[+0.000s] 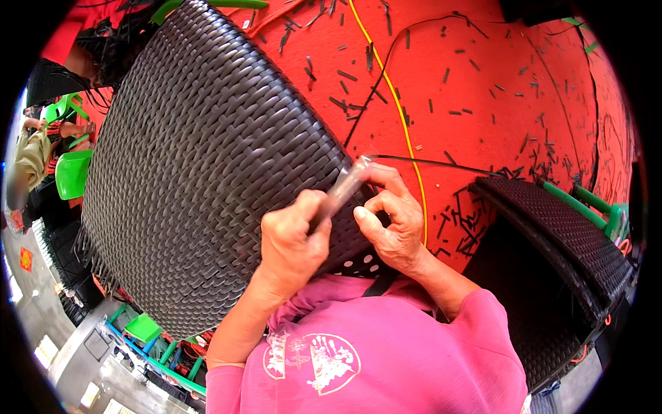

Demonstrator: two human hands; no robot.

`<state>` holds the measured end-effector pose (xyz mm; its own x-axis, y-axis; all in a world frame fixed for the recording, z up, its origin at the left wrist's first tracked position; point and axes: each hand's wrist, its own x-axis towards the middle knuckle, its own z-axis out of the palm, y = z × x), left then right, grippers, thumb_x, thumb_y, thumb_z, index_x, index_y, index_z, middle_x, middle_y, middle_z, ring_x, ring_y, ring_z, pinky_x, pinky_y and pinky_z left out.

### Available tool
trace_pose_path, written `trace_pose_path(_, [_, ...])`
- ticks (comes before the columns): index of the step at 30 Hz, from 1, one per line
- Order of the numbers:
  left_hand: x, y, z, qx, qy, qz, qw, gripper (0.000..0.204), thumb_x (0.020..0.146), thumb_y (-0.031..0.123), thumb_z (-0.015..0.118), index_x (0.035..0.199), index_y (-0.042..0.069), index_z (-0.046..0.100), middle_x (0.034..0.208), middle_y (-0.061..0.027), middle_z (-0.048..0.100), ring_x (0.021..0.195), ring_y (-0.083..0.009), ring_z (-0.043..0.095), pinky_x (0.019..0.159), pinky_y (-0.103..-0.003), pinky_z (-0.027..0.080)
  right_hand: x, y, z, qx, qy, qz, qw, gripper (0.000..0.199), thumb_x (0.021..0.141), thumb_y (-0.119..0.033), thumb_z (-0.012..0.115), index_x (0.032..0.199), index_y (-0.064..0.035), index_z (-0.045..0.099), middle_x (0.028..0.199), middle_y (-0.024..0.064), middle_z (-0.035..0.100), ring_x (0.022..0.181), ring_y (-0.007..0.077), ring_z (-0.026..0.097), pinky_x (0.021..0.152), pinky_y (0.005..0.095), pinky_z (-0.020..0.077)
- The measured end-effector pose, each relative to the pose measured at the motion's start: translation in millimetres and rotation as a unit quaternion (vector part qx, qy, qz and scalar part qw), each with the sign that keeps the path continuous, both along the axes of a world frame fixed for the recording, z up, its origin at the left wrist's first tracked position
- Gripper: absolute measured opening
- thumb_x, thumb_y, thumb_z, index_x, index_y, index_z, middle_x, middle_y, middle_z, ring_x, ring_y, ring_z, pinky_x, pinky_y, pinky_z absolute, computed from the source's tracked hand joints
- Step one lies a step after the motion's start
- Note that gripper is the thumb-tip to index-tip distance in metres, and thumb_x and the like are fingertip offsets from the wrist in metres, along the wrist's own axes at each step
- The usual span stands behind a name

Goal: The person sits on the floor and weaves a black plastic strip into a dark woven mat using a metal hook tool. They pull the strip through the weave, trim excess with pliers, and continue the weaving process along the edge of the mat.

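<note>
A large curved panel of black woven plastic wicker fills the left and middle, its right edge under my hands. My left hand is closed round a greyish, rod-shaped tool, blurred by motion, whose pale, see-through end points up and right. My right hand is beside the panel's edge, its fingers curled and its index finger close to the tool's far end. From behind that finger a thin black plastic strip stretches right. What lies between my right fingers is hidden.
Many black strip offcuts litter the red floor, crossed by a yellow cord. Another black woven piece stands at right by a green frame. Green stools and another person are at far left.
</note>
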<state>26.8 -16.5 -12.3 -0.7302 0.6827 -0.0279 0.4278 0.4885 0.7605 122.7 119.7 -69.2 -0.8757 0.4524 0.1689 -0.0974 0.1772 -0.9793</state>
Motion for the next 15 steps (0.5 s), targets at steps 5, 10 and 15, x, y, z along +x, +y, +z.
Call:
trace_pose_path(5, [14,-7,-17,-0.049,0.228,-0.086,0.969,0.036,0.065,-0.001,0.063,0.1,-0.007,0.061,0.061,-0.0064,0.052,0.048,-0.0192,0.057,0.042,-0.031,0.043,-2,0,-3,-0.021,0.013,0.004,1.0,0.014,0.07,-0.001,0.069,0.069,-0.001,0.055,0.111,0.0186,0.061,0.108,0.0365,0.056,0.093,0.0446,0.0432])
trace_pose_path(10, [17,-8,-18,-0.056,0.254,-0.086,0.962,0.035,0.067,-0.001,0.061,0.102,-0.008,0.061,0.061,-0.0047,0.051,0.047,-0.0161,0.055,0.042,-0.029,0.042,-1,-1,-4,-0.013,0.001,0.007,1.0,0.014,0.069,-0.001,0.07,0.07,-0.0013,0.056,0.11,0.0183,0.061,0.107,0.0363,0.056,0.092,0.0444,0.0431])
trace_pose_path(15, [17,-10,-23,-0.034,0.258,-0.067,0.963,0.037,0.066,-0.001,0.061,0.103,-0.007,0.061,0.062,-0.0043,0.051,0.047,-0.0157,0.054,0.043,-0.029,0.043,-10,-8,9,-0.057,-0.042,-0.046,0.996,0.014,0.067,0.003,0.066,0.077,-0.0029,0.058,0.097,0.0144,0.06,0.098,0.0312,0.056,0.086,0.0425,0.0445])
